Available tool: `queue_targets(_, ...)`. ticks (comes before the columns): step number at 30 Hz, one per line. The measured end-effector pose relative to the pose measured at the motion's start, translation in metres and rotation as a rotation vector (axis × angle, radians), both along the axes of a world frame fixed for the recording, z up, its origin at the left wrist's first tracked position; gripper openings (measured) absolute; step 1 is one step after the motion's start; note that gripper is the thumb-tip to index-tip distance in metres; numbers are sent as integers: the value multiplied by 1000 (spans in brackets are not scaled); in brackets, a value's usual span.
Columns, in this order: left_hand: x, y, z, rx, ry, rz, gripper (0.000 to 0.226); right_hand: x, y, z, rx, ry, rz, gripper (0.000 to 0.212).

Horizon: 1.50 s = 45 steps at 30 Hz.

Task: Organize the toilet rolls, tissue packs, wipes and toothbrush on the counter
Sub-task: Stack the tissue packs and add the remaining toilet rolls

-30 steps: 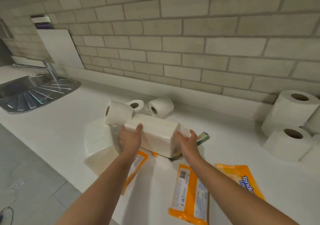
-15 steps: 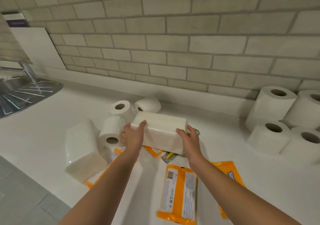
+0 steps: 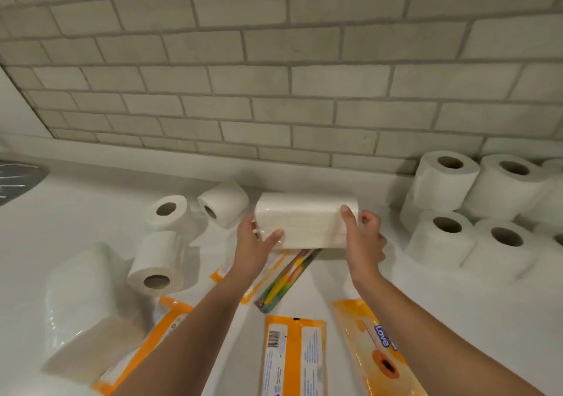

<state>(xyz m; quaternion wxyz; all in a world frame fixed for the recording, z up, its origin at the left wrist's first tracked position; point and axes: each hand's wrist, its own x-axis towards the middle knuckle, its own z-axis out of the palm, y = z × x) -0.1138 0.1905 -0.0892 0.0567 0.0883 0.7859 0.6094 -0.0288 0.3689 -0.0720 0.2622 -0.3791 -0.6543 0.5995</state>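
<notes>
Both forearms extend forward from the near edge toward the far side of the table (image 3: 91, 200). The left hand (image 3: 253, 248) grips the left end of the tissue pack (image 3: 304, 220), thumb laid across its near face, remaining fingers hidden behind the end. The right hand (image 3: 364, 240) grips the right end, thumb raised against the near face, fingers curled round the end. The tissue pack lies horizontal, long axis running left to right, parallel to the tiled wall (image 3: 274, 75), close to the far edge of the table. Whether it rests on the surface cannot be determined. The toothbrush package (image 3: 286, 277) lies just near of it, long axis diagonal, far end toward the right. A toilet roll (image 3: 224, 202) lies on its side immediately left of the pack.
</notes>
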Motion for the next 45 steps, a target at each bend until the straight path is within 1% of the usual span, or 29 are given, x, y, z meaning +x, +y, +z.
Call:
queue_targets(2,-5,8,-9,-28,-11,-10,59,-2,8,0,-46,46,35,44)
queue_targets(5,-17,33,-12,-15,-8,-41,46,-5,30,-1,-127,109,59,41)
queue_targets(6,-19,41,-10,-10,-6,-70,45,-5,36,-1,-142,104,50,43)
queue_targets(9,-33,62,-8,-11,-20,-192,51,-8,56,-8,-148,92,-24,60)
queue_targets(11,-44,73,-11,-14,-61,-233,53,-10,68,-17,-112,60,-68,58)
queue_targets(12,-49,79,-10,-12,-95,-236,49,-10,73,-23,-88,31,-78,55)
queue_targets(13,-53,85,-10,-1,-139,-238,39,-11,77,-26,-64,-11,-83,54)
queue_targets(14,-56,94,-7,7,-177,-256,22,-13,81,-31,-34,-62,-95,56)
queue_targets(15,-58,101,-6,11,-195,-253,15,-15,84,-33,-14,-101,-111,59)
queue_targets(16,-60,107,-3,11,-210,-227,23,-16,85,-34,-11,-109,-123,62)
queue_targets(18,-65,117,-4,31,-235,-199,30,-21,86,-35,-54,-56,-143,64)
queue_targets(20,-68,123,-8,60,-253,-173,57,-25,87,-35,-98,-13,-165,67)
queue_targets(21,-69,126,-8,79,-268,-162,62,-27,88,-37,-108,-15,-165,70)
queue_targets(23,-72,131,-9,70,-273,-179,62,-29,90,-39,-115,-46,-134,73)
queue_targets(27,-74,134,-8,15,-228,-220,62,-31,91,-41,-106,-70,-91,78)
queue_targets(29,-75,136,-8,-6,-225,-217,63,-32,90,-40,-107,-68,-78,77)
queue_targets(33,-73,137,-2,-30,-234,-217,66,-32,91,-39,-128,-61,-44,66)
queue_targets(38,-74,139,-3,-25,-244,-198,68,-34,95,-38,-100,-84,-9,63)
queue_targets(45,-72,139,4,-70,-231,-209,70,-35,98,-37,-78,-153,22,68)
